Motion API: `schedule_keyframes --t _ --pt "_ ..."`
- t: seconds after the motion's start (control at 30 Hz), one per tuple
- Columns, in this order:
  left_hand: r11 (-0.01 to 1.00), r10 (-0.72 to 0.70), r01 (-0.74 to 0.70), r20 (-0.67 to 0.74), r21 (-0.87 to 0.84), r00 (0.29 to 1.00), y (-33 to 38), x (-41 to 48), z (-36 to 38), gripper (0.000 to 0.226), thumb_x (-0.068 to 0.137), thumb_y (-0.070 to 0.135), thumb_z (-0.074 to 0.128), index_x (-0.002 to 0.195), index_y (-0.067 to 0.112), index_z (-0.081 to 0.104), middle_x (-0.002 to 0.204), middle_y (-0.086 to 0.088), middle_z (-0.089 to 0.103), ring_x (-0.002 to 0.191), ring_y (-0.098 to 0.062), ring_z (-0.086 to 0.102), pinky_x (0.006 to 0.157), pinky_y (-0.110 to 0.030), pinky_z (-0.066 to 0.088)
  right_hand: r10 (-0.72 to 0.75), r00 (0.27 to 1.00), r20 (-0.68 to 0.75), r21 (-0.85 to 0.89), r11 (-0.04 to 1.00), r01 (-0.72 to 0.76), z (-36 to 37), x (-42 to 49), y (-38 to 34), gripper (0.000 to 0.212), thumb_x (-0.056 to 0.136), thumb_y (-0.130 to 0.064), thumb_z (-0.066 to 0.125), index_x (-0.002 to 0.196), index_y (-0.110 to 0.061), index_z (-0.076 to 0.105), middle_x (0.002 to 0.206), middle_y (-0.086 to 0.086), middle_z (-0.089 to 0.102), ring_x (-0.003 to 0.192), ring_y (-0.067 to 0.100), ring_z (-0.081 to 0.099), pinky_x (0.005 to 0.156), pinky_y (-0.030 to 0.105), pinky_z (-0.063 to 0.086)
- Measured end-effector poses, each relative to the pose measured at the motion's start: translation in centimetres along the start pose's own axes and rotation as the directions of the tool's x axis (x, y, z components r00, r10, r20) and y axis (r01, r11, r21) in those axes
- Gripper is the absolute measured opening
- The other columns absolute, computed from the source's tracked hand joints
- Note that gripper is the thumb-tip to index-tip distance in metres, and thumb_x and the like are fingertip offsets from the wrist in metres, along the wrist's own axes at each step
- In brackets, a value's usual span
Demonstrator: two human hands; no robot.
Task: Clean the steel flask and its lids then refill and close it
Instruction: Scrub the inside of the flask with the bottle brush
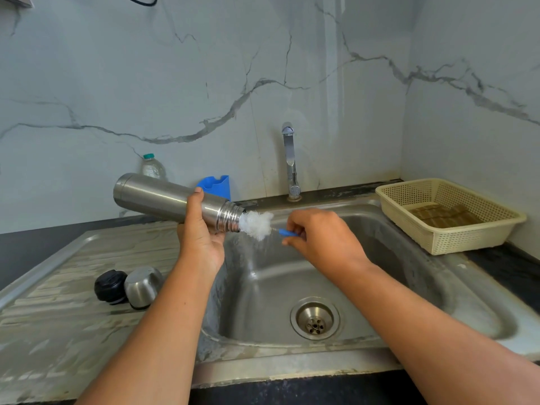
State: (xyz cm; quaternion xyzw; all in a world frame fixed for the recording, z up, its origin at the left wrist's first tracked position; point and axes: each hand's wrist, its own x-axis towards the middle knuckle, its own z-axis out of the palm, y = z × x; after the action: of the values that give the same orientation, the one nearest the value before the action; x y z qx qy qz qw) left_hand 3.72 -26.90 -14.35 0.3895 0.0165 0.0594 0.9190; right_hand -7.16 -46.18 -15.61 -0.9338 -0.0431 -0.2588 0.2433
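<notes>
Fingers of my left hand curl round the steel flask, thumb over the top, gripping it near its threaded neck. Fingers of my right hand pinch the blue handle of a bottle brush, whose white bristles sit at the flask's mouth, partly inside and mostly out.

I hold the flask almost level, its open mouth tipped slightly down and to the right, above the left edge of the steel sink. Its base points towards the marble wall.

On the drainboard to the left of the basin, the black inner lid and the steel cap lie side by side, touching.

Behind the basin stands the tap. A blue holder and a clear plastic bottle with a green cap sit against the wall behind the flask. A cream basket rests on the counter to the right of the sink.
</notes>
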Motion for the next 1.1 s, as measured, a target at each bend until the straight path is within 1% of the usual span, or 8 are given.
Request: schedule_keyframes --t 0.2,0.33,0.43,0.53,0.67,0.73,0.9,1.1 --pt "0.998 -0.019 0.021 -0.025 0.064 0.999 -0.2 -0.4 0.2 0.059 0.083 0.048 0.080 0.131 0.020 0.061 0.122 -0.003 0.075 0.106 -0.017 0.075 0.074 -0.032 0.061 -0.231 0.951 -0.208 -0.213 0.959 0.186 0.7 0.6 0.2 0.009 0.096 -0.012 0.067 0.093 -0.007 0.074 0.083 0.004 0.063 0.080 0.030 0.059 0.058 0.037 0.049" --pt "0.998 -0.007 0.006 0.022 0.061 1.000 0.6 -0.5 0.2 0.042 0.088 0.042 0.076 0.121 0.018 0.065 0.111 -0.004 0.078 0.096 -0.018 0.077 0.070 -0.031 0.062 -0.087 0.996 -0.003 -0.218 0.972 0.084 -0.1 0.0 -0.6 0.034 0.108 -0.040 0.040 0.085 -0.020 0.055 0.084 -0.003 0.058 0.074 0.026 0.056 0.059 0.034 0.037" --pt "1.000 -0.002 0.000 0.066 0.024 0.998 1.4 -0.5 0.2 0.035 0.090 0.038 0.074 0.117 0.018 0.065 0.098 -0.001 0.077 0.084 -0.015 0.076 0.068 -0.029 0.061 0.035 0.986 0.162 0.119 0.991 -0.055 -0.5 0.1 -0.7 0.047 0.106 -0.052 0.040 0.080 -0.020 0.063 0.063 -0.009 0.058 0.058 0.016 0.056 0.056 0.031 0.042" --pt "1.000 -0.001 0.003 0.119 -0.014 0.993 1.6 -0.5 0.0 0.030 0.092 0.037 0.071 0.113 0.017 0.066 0.090 0.001 0.076 0.080 -0.016 0.074 0.069 -0.030 0.060 0.099 0.843 0.529 0.503 0.763 -0.406 -1.1 0.2 -0.3 0.045 0.106 -0.050 0.045 0.085 -0.015 0.066 0.056 -0.006 0.035 0.046 0.012 0.028 0.044 0.023 0.026" --pt "0.996 -0.039 0.054 0.190 -0.073 0.981 1.5 -0.7 0.0 0.028 0.093 0.039 0.068 0.106 0.015 0.068 0.086 0.000 0.074 0.077 -0.017 0.072 0.072 -0.031 0.061 0.036 0.610 0.792 0.528 0.462 -0.712 -1.8 -0.2 0.2 0.039 0.107 -0.045 0.043 0.092 -0.014 0.063 0.063 -0.004 0.028 0.047 0.005 0.016 0.036 0.016 0.013" --pt "0.996 -0.051 0.066 0.205 -0.064 0.977 1.4 -0.6 -0.1 0.032 0.091 0.039 0.070 0.112 0.015 0.066 0.090 -0.002 0.073 0.080 -0.018 0.072 0.075 -0.033 0.061 0.075 0.640 0.764 0.516 0.526 -0.677 -1.5 -0.4 0.4 0.042 0.106 -0.047 0.044 0.095 -0.013 0.065 0.062 -0.004 0.030 0.049 0.007 0.018 0.039 0.018 0.015" --pt "0.998 -0.034 0.043 0.181 -0.046 0.983 1.2 -0.2 -0.3 0.037 0.092 0.036 0.073 0.123 0.016 0.064 0.104 -0.003 0.075 0.093 -0.020 0.074 0.081 -0.034 0.061 0.106 0.944 0.313 0.216 0.960 -0.179 -0.1 -0.6 0.4 0.032 0.091 -0.054 0.069 0.104 -0.026 0.060 0.088 -0.009 0.063 0.076 0.010 0.061 0.068 0.029 0.051" --pt "1.000 -0.009 0.009 0.140 0.001 0.990 1.0 -0.2 -0.1 0.054 0.089 0.038 0.078 0.135 0.014 0.061 0.116 -0.005 0.077 0.102 -0.020 0.076 0.091 -0.037 0.061 -0.022 0.999 -0.041 -0.090 0.996 0.018 0.3 -0.1 -0.2 0.016 0.093 -0.024 0.073 0.104 -0.019 0.061 0.104 0.000 0.058 0.084 0.024 0.062 0.073 0.045 0.058"
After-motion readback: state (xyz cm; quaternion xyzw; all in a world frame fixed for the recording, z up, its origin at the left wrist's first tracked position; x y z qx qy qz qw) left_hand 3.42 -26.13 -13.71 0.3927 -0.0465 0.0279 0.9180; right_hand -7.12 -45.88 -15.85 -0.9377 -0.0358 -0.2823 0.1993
